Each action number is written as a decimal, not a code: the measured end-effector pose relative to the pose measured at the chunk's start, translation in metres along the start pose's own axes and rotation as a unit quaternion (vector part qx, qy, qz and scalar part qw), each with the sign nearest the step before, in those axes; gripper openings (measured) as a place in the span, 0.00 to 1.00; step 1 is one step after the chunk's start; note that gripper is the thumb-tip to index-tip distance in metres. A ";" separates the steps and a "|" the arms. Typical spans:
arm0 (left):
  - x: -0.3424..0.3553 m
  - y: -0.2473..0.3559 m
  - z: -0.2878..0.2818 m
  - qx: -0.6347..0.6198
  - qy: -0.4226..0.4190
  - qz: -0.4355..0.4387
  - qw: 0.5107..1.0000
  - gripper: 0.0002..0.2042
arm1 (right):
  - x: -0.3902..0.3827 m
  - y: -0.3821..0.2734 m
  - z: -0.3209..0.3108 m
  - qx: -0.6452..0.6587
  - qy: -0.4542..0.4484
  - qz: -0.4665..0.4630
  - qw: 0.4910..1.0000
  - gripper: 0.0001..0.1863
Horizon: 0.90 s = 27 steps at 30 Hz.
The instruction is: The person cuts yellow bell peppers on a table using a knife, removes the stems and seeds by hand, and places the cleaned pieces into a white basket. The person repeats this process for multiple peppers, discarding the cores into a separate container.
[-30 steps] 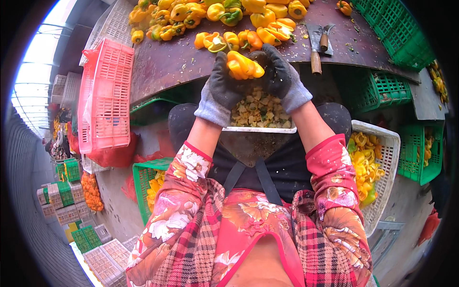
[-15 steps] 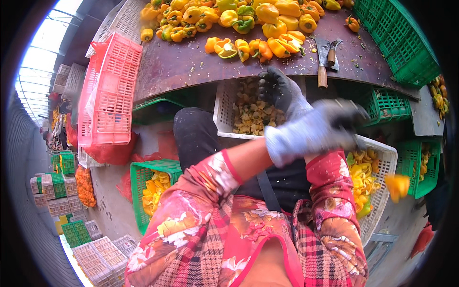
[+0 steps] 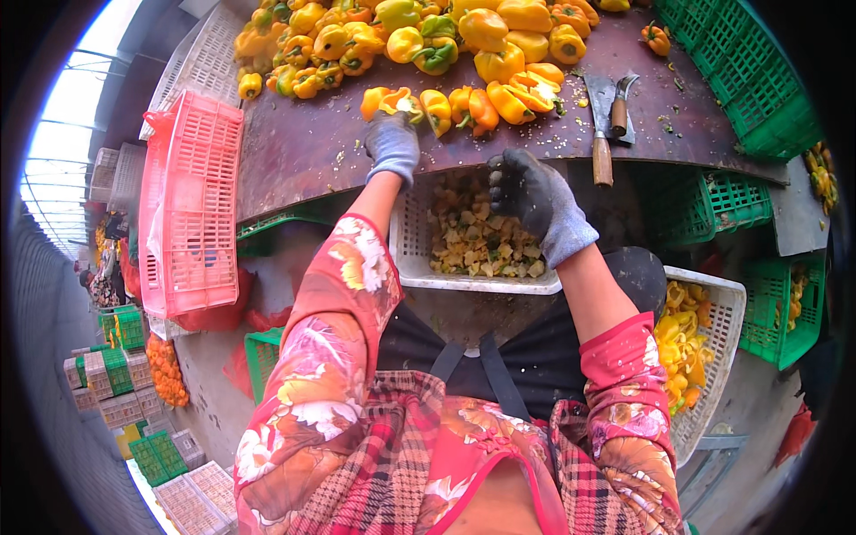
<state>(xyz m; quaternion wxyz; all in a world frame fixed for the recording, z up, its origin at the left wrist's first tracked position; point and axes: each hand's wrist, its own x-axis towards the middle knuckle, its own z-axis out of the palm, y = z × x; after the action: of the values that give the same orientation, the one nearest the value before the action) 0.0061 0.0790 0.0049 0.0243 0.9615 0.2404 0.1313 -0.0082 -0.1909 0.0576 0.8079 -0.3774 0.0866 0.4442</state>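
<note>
My left hand (image 3: 392,150), in a grey-blue glove, reaches over the near edge of the table. Its fingers are closed on a cut yellow bell pepper half (image 3: 403,100) at the left end of a row of cut peppers (image 3: 508,101). My right hand (image 3: 535,198), gloved too with dark palm and fingers, hovers over the right side of a white crate (image 3: 446,281). Its fingers are loosely bent and apart, with nothing in them. Inside that crate lie many pale pepper cores (image 3: 486,236).
Whole yellow peppers (image 3: 357,45) are heaped at the back of the table (image 3: 303,147). A cleaver (image 3: 601,134) and a small hooked knife (image 3: 620,105) lie at right. A white crate of yellow peppers (image 3: 682,357) stands by my right leg. Green crates (image 3: 744,80) and a pink crate (image 3: 192,205) flank the table.
My left hand has swung from the far right back to the cut peppers at left and taken hold of one. The airborne yellow piece at right is gone from sight. My right hand has shifted slightly.
</note>
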 end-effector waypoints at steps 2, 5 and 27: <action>-0.003 -0.006 -0.011 -0.304 0.068 0.029 0.950 0.11 | 0.000 -0.001 -0.003 -0.008 0.026 -0.009 1.000 0.15; -0.040 0.012 -0.051 -0.703 -0.133 -0.132 0.687 0.07 | 0.000 -0.005 -0.008 -0.001 0.056 -0.009 0.998 0.19; -0.143 0.116 -0.124 -0.637 -0.322 -0.061 0.698 0.12 | -0.007 0.005 -0.011 -0.327 -0.017 -0.345 0.880 0.18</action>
<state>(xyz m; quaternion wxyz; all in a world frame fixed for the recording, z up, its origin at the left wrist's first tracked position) -0.0954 -0.0923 0.1023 0.7143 0.6834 0.1351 -0.0663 -0.0139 -0.2012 0.0509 0.7420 -0.6184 -0.2132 0.1467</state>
